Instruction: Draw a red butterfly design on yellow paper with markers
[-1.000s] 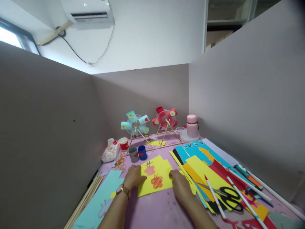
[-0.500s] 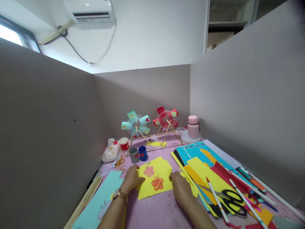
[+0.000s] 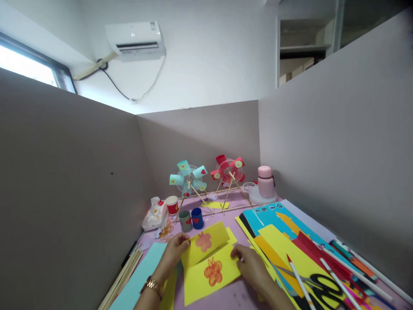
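Observation:
A yellow sheet of paper (image 3: 209, 269) with two drawn flowers, one pink and one orange, lies on the pink table (image 3: 235, 297). Its far half stands tilted up along a fold. My left hand (image 3: 174, 252), with a gold watch on the wrist, pinches the raised half at its left edge. My right hand (image 3: 251, 267) presses on the sheet's right edge at the fold, fingers bent.
Coloured paper sheets (image 3: 284, 241), pens (image 3: 338, 275) and black scissors (image 3: 325, 288) lie at the right. Two paper windmills (image 3: 190, 178), small cups (image 3: 192, 218), a pink bottle (image 3: 265, 181) and a tissue pack stand at the back. Wooden sticks (image 3: 122, 280) lie left. Grey partitions enclose the desk.
The sheet lay flat before; now my left hand has lifted its far half up along a fold. The camera has tilted upward a little.

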Demonstrator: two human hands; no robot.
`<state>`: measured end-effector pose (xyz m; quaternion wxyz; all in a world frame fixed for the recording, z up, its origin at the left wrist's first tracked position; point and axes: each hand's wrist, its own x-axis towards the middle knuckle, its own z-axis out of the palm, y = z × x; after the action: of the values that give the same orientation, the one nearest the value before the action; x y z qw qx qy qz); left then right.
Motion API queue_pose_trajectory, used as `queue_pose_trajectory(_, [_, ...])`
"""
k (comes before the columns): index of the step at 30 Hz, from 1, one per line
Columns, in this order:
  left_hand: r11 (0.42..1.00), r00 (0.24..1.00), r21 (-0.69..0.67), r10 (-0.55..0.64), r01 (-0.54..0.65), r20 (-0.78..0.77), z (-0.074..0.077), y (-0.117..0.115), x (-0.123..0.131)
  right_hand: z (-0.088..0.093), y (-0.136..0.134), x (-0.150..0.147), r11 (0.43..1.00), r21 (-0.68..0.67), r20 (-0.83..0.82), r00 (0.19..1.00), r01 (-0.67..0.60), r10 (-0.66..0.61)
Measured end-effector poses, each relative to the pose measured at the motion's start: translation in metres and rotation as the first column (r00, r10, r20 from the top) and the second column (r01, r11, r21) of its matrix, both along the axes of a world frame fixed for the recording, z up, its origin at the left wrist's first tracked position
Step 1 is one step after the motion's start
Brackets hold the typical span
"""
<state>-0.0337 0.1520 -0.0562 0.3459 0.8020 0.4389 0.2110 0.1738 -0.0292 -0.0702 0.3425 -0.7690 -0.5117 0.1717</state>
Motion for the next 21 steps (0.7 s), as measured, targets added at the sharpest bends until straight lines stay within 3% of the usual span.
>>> queue_pose_trajectory(4, [0.994,0.999,-0.102,-0.038,0.040,0.025,-0.002,-0.002,-0.008,0.002,-0.004,0.008,0.996,-0.009,-0.051,0.995,-0.086,0.086])
queue_pose_trajectory(8, [0.981,0.998,-0.186,-0.065,0.060,-0.019,-0.013,-0.010,-0.011,0.007,-0.012,0.017,0.983,-0.033,-0.098,0.979,-0.182,0.178])
queue_pose_trajectory(13, [0.978,0.995,-0.203,-0.066,0.049,-0.076,-0.022,-0.017,-0.008,0.008,-0.019,0.029,0.949,-0.091,-0.187,0.941,-0.302,0.281])
queue_pose_trajectory(18, [0.974,0.991,-0.213,-0.097,0.076,-0.088,-0.020,-0.021,0.000,0.011,-0.021,0.031,0.932,-0.093,-0.289,0.906,-0.349,0.310])
queue_pose_trajectory(21, [0.966,0.991,-0.234,-0.122,0.104,-0.063,-0.015,-0.026,0.000,0.009,-0.019,0.028,0.952,-0.044,-0.313,0.909,-0.304,0.276])
